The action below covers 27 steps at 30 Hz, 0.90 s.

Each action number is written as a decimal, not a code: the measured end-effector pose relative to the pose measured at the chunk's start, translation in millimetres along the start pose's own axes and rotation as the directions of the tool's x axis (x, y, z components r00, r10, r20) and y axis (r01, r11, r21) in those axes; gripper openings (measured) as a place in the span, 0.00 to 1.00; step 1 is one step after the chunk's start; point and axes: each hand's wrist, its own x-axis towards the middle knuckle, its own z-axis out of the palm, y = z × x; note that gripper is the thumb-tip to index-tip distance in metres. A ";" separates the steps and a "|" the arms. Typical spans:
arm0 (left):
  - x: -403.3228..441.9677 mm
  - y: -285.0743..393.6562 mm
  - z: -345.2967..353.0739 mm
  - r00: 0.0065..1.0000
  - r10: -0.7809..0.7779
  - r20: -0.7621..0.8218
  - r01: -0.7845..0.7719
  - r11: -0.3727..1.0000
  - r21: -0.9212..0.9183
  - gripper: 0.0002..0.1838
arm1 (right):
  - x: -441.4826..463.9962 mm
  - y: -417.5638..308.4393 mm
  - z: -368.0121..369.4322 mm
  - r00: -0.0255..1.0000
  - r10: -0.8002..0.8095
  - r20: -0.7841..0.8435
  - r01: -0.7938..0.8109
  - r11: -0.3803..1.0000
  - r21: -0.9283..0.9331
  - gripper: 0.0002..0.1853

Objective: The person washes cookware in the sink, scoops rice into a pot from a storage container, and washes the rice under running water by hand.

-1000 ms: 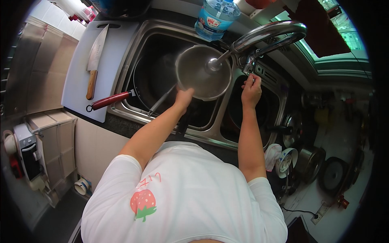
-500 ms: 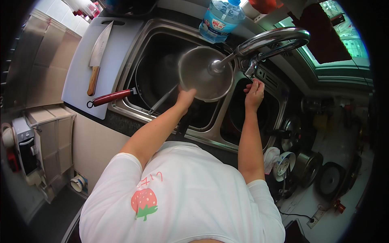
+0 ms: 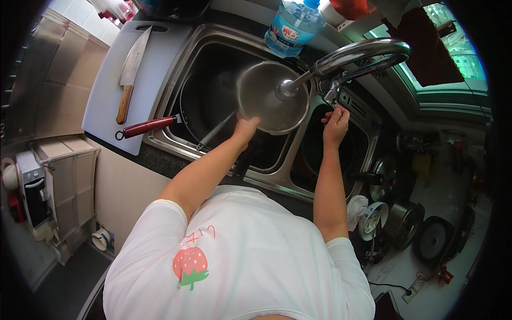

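Note:
Over the left basin of a double sink (image 3: 277, 169), a round metal bowl (image 3: 261, 106) is tilted under a running faucet (image 3: 368, 53). My left hand (image 3: 246, 130) grips the bowl's near rim, fingers hidden beneath it. A stream of water falls into the bowl and spreads on its bottom. My right hand (image 3: 335, 125) is closed at the faucet's lever (image 3: 332, 96), fingertips pinched on its end. Behind the bowl, a wok (image 3: 200, 90) with a red handle (image 3: 146, 128) sits in the left basin. A slim grey handle (image 3: 216, 132) sticks out beside my left hand.
A knife (image 3: 130, 80) lies on a white cutting board (image 3: 106, 96) left of the sink. A blue bottle of detergent (image 3: 293, 29) stands behind the basin. At right are a patterned bowl (image 3: 373, 218), a pot (image 3: 404, 224) and a dark round pan (image 3: 434, 240).
The view has shifted very slightly. Both hands keep their places on the bowl and the faucet lever, and the water still runs.

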 end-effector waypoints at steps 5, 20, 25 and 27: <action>3.9 -4.7 -1.4 1.000 -0.019 0.015 0.019 1.000 -0.019 0.40 | -1.0 -2.0 0.7 1.000 0.023 0.009 -0.023 1.000 0.014 0.13; 0.6 1.6 0.2 0.998 -0.060 0.033 0.062 0.995 -0.078 0.32 | -1.1 -1.4 1.4 1.000 0.007 -0.007 -0.007 1.000 0.005 0.13; -3.7 7.2 0.5 0.998 -0.061 0.030 0.063 0.994 -0.089 0.30 | -0.5 -0.9 2.0 1.000 -0.004 -0.020 0.004 1.000 0.011 0.13; -2.8 4.6 1.4 1.000 -0.021 0.020 0.023 0.994 -0.110 0.30 | -0.5 -1.2 1.9 1.000 0.000 -0.019 0.000 1.000 0.009 0.12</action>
